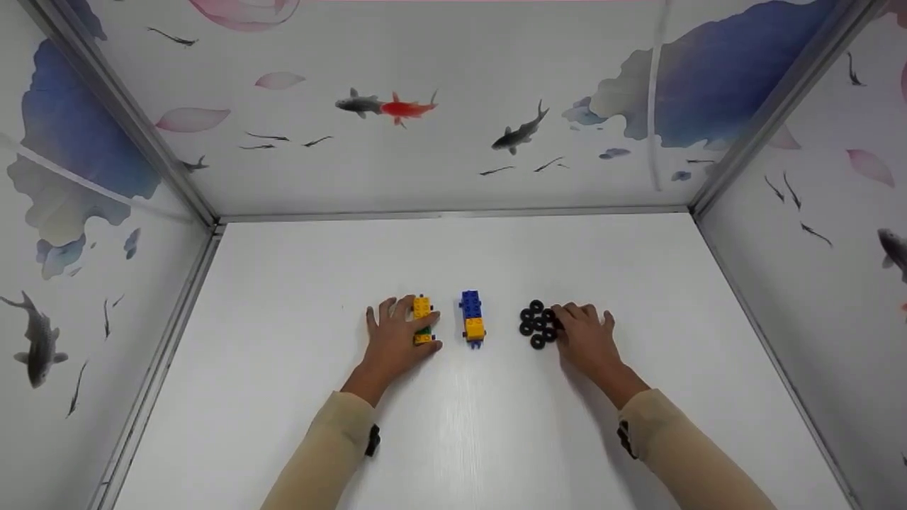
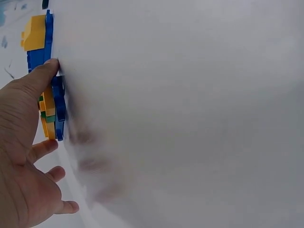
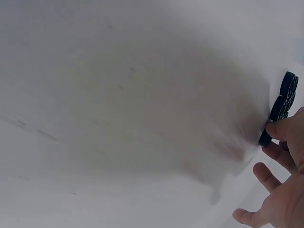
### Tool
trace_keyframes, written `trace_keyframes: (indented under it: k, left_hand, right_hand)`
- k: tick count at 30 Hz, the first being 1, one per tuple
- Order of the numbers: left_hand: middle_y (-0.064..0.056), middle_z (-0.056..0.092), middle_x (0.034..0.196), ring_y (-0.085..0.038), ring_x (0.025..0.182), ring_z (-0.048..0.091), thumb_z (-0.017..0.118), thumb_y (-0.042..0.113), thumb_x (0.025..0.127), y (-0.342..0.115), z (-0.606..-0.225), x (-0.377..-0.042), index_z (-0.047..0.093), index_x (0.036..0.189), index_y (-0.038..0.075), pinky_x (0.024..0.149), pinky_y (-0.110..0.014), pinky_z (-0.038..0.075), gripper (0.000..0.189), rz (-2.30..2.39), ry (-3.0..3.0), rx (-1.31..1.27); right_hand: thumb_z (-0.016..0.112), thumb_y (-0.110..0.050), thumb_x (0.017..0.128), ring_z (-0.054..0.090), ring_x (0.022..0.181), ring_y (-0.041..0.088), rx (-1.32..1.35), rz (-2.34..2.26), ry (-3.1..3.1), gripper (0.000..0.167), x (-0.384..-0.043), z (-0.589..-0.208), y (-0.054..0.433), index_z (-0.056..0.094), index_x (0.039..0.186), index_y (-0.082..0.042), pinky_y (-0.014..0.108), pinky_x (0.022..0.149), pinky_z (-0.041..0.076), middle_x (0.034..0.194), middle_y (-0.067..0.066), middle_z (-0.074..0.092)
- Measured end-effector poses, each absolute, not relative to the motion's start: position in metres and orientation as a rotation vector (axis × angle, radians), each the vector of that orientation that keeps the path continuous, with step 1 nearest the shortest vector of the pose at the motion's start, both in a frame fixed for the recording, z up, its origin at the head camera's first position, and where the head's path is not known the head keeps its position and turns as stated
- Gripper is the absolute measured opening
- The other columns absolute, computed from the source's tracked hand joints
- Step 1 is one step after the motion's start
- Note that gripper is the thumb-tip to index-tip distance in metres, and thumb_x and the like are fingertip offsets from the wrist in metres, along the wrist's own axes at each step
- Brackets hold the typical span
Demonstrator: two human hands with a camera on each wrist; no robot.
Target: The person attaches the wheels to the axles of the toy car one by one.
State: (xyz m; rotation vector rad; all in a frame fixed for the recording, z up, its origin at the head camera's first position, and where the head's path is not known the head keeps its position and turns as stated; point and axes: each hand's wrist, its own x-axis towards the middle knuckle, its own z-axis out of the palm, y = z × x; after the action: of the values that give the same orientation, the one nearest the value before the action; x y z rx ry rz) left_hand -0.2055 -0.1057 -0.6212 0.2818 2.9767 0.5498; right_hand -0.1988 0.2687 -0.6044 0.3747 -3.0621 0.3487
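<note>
On white tabletop (image 1: 453,418), finger-pinching yellow-green block toy (image 1: 421,307) with left hand (image 1: 392,338), seemingly for steadiness, and nearest black ring (image 3: 265,138) with right hand (image 1: 589,338), probably for ease.

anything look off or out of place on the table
Nothing looks spilled or damaged. The blue-and-yellow block toy has bare side pegs, while the black rings lie loose in a cluster to its right; if those are wheels, it looks unfinished rather than broken.
</note>
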Motion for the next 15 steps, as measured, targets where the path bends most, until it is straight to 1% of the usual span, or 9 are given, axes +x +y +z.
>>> trace_keyframes:
  k: [3,7,11,15]
  left_hand:
    - [-0.011,0.039,0.176,-0.046,0.163,0.029,0.078,0.061,0.098,-0.1055,-0.6213,-0.2061,0.064,0.154,0.044,0.133,-0.080,0.013,0.060,0.561,2.975,0.270]
    - [-0.012,0.039,0.175,-0.046,0.160,0.031,0.080,0.059,0.097,-0.1042,-0.6176,-0.2050,0.067,0.152,0.043,0.134,-0.076,0.016,0.059,0.579,2.981,0.271]
    - [-0.012,0.040,0.174,-0.045,0.157,0.034,0.084,0.054,0.096,-0.1029,-0.6138,-0.2046,0.070,0.149,0.041,0.134,-0.070,0.022,0.057,0.642,2.997,0.286]
    - [-0.011,0.041,0.173,-0.045,0.153,0.038,0.087,0.050,0.094,-0.1023,-0.6128,-0.2038,0.071,0.148,0.041,0.130,-0.067,0.029,0.056,0.707,2.996,0.285]
  right_hand:
    - [0.071,-0.010,0.106,0.057,0.136,0.047,0.377,0.334,-3.058,0.046,-0.1989,-0.6042,0.2681,0.063,0.151,-0.006,0.087,0.114,0.038,0.144,0.018,0.068]
    - [0.071,-0.010,0.106,0.058,0.135,0.047,0.374,0.337,-3.046,0.045,-0.1996,-0.6041,0.2693,0.064,0.150,-0.006,0.086,0.115,0.038,0.143,0.018,0.068]
    - [0.071,-0.012,0.107,0.059,0.135,0.047,0.367,0.330,-3.032,0.044,-0.2001,-0.6040,0.2705,0.064,0.150,-0.007,0.086,0.114,0.039,0.143,0.018,0.068]
    - [0.071,-0.013,0.107,0.060,0.133,0.047,0.373,0.314,-3.028,0.044,-0.2000,-0.6045,0.2706,0.064,0.149,-0.006,0.086,0.113,0.040,0.142,0.018,0.069]
